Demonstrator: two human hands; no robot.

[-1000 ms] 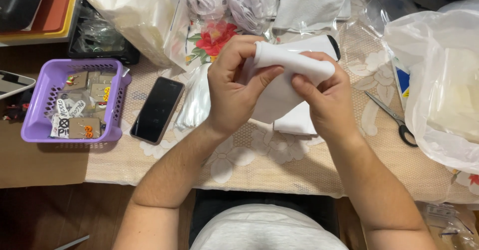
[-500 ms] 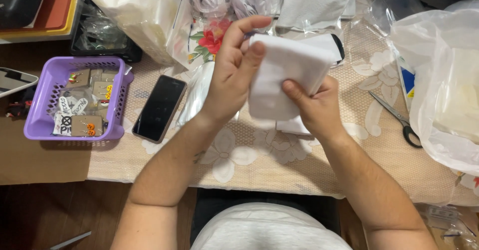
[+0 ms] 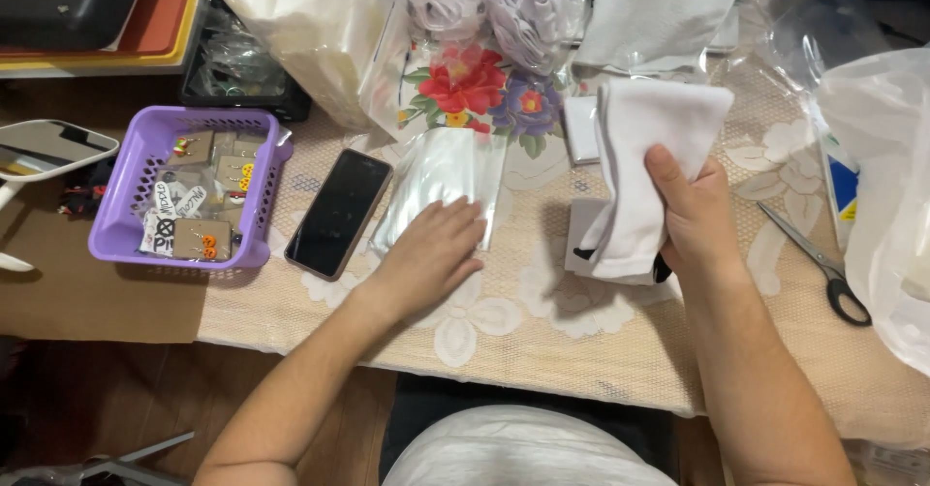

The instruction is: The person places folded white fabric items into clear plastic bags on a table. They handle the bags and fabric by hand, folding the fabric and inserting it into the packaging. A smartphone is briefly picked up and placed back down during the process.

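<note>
Surface [image 3: 581, 350] covered by a cream lace cloth with flower pattern; large white plastic bags [image 3: 877, 156] bulge at its right edge. Purple basket [image 3: 136, 239] of small carded trinkets sits at left, a black phone [image 3: 339, 213] just beside it. Right hand [image 3: 693, 219] clenched around a folded white cloth [image 3: 649, 156], held upright above the surface, thumb pressed on its front. Left hand [image 3: 431, 253] released, fingers flat on the lower edge of a clear plastic sleeve [image 3: 441, 176] lying beside the phone. Scissors [image 3: 819, 263] lie near the right wrist.
</note>
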